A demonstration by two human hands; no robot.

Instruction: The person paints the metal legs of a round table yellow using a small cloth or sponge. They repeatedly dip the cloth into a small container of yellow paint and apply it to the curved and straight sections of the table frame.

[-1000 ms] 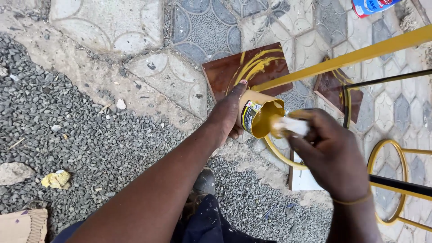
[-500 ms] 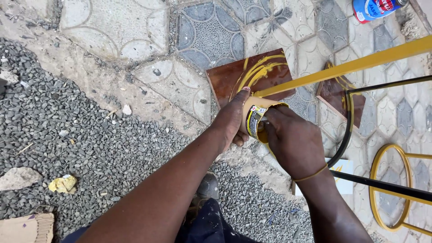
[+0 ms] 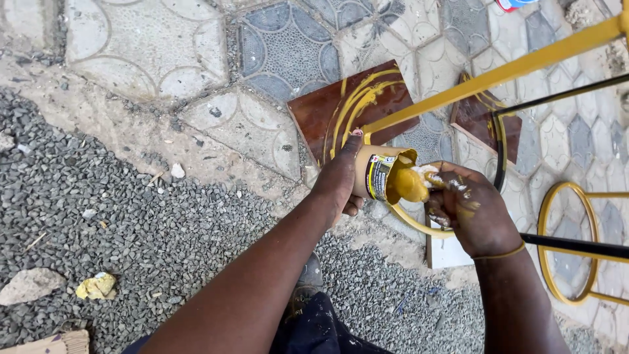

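My left hand (image 3: 339, 180) grips a small tin of yellow paint (image 3: 382, 174), tilted so its open mouth faces right. My right hand (image 3: 473, 208), smeared with yellow and white paint, pinches a paint-soaked wad (image 3: 419, 179) at the tin's mouth. Just behind the tin, a yellow metal bar (image 3: 498, 72) of a frame slopes up to the right. Under it lies a brown tile (image 3: 350, 108) streaked with yellow paint.
A second brown tile (image 3: 481, 121) lies right of the first. Yellow rings (image 3: 567, 242) and black bars (image 3: 576, 246) of the metal frame stand at right. Patterned paving covers the top, grey gravel (image 3: 131, 229) the left. A yellow-stained lump (image 3: 97, 286) and a stone (image 3: 29, 286) lie bottom left.
My right hand dipped into the tin half a second ago and has now drawn back right, showing the yellow-coated wad at the mouth. The left hand kept holding the tin.
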